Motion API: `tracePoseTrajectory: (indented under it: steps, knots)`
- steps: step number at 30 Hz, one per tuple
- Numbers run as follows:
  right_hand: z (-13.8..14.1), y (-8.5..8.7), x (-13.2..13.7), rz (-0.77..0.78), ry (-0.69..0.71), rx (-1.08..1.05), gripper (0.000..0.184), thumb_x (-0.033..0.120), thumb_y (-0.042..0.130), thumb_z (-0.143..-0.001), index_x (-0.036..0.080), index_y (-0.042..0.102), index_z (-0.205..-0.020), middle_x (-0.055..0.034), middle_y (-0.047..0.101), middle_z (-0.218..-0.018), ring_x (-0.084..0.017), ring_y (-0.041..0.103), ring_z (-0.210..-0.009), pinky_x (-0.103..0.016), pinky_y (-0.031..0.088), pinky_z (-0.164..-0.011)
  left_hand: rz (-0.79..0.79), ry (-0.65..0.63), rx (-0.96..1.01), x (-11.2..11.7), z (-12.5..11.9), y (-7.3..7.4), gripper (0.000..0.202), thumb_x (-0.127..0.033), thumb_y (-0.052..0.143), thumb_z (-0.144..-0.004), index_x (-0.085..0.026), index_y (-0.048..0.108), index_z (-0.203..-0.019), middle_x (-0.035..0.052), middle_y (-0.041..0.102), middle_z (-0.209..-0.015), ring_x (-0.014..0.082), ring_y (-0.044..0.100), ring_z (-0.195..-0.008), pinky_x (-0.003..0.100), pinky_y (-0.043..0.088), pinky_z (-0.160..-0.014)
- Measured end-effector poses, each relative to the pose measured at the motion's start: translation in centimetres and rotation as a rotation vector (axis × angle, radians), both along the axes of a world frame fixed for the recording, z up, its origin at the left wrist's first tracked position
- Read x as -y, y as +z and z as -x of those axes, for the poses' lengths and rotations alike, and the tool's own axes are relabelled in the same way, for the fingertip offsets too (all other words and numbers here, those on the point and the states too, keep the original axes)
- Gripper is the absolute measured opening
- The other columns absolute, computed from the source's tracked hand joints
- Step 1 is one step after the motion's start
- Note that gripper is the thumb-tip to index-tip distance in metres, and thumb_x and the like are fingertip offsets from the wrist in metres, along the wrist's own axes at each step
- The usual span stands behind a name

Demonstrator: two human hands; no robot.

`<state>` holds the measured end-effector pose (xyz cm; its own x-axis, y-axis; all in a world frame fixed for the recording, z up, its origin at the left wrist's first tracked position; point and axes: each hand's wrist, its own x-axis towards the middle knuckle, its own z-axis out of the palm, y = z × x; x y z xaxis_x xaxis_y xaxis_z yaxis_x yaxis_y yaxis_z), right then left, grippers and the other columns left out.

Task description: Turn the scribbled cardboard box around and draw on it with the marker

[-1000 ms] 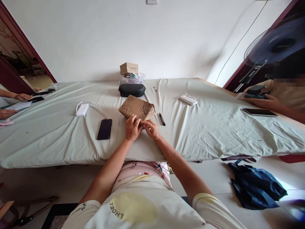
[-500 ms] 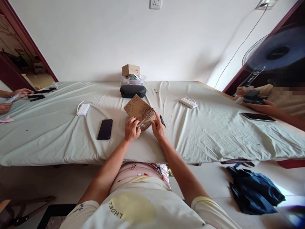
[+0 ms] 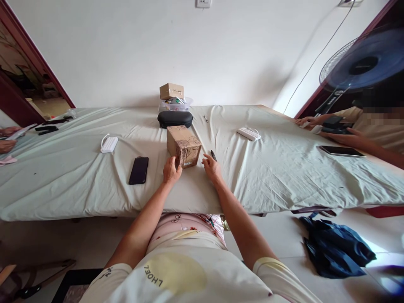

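Observation:
A brown cardboard box (image 3: 184,147) with dark scribbled lines rests on the cloth-covered table in front of me. Beside its near left edge is my left hand (image 3: 172,170), fingers bent and not wrapped round it; whether the fingertips touch the cardboard I cannot tell. My right hand (image 3: 211,169) is just off the box's right side, fingers apart and holding nothing. A black marker pen (image 3: 213,155) lies right behind that hand's fingers.
Behind the box are a black case (image 3: 175,119), a clear plastic tub (image 3: 176,105) and a smaller carton (image 3: 171,91). A phone (image 3: 138,170) and white power banks (image 3: 109,144) lie around. Co-workers' hands (image 3: 341,136) show at both sides; a fan (image 3: 362,65) stands right.
The box was tilted between both hands; now it sits flat on the table. My right hand has come away from it to the right, and my left hand's grip has loosened.

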<state>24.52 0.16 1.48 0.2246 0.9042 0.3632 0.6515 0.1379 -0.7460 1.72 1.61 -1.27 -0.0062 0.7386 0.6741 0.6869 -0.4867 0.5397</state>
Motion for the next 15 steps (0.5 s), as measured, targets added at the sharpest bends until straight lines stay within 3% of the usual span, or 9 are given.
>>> tracePoseTrajectory:
  steps: [6, 15]
  knots:
    - [1.12, -0.42, 0.18, 0.023, 0.089, 0.159, 0.034, 0.028, 0.061, -0.091, 0.024, 0.073, -0.123, -0.0044, 0.081, -0.102, -0.021, 0.074, -0.087, -0.034, 0.058, -0.086, 0.1, -0.028, 0.035, -0.09, -0.01, 0.09, 0.021, -0.025, 0.064, -0.089, -0.02, 0.063, -0.11, 0.0114, 0.073, -0.106, 0.0262, 0.071, -0.102, 0.036, 0.057, -0.091]
    - [0.89, -0.94, 0.17, -0.12, 0.137, 0.039, 0.022, 0.034, 0.068, -0.085, 0.026, 0.069, -0.106, -0.0058, 0.077, -0.11, -0.024, 0.076, -0.096, -0.038, 0.062, -0.082, 0.227, -0.026, 0.067, -0.19, 0.29, 0.47, 0.003, -0.023, 0.061, -0.091, -0.022, 0.059, -0.088, 0.009, 0.072, -0.094, 0.0246, 0.07, -0.093, 0.034, 0.054, -0.088]
